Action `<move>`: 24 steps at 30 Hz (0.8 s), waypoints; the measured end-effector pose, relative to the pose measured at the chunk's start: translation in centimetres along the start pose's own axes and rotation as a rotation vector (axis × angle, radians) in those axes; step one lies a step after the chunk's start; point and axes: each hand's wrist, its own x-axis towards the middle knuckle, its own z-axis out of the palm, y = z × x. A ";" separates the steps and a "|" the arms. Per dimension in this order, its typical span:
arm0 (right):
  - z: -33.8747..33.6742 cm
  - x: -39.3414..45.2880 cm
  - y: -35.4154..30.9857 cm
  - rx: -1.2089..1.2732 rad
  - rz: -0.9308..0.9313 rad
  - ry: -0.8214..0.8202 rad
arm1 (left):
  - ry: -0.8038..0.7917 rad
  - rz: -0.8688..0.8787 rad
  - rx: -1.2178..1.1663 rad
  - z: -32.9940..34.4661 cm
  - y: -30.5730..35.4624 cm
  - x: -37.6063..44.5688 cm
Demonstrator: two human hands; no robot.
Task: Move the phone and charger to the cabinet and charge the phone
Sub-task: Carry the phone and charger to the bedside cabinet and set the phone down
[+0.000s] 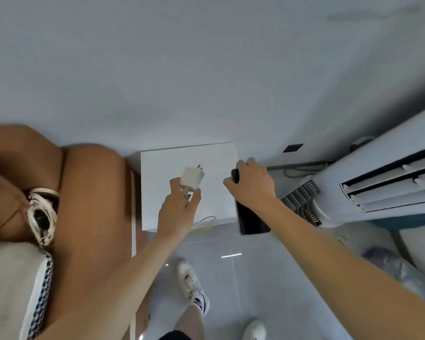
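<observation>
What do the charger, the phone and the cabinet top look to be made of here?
Charger, in the left hand: matte white plastic, going by its even, unglossy faces, with small metal-looking prongs. Phone, in the right hand: dark glossy face, probably glass, since it shows a soft sheen. Cabinet top: smooth white board, likely laminate or painted; the look leaves that open.

Bare forearms — white sneakers (193,288), striped socks (198,301)

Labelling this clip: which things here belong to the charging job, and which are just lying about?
Job: charger in left hand; phone in right hand; white cabinet.
Lying about: air conditioner; brown sofa; bag.
</observation>
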 end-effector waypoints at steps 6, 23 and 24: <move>6.7 9.5 -1.8 -0.018 -0.034 -0.028 | 0.019 -0.053 0.013 2.9 -5.2 6.4; 26.8 27.0 -2.1 0.007 -0.108 -0.071 | 0.074 -0.148 -0.013 13.3 -20.5 17.3; 27.4 27.5 -2.2 -0.004 -0.126 -0.057 | 0.081 -0.153 -0.038 13.6 -20.8 17.9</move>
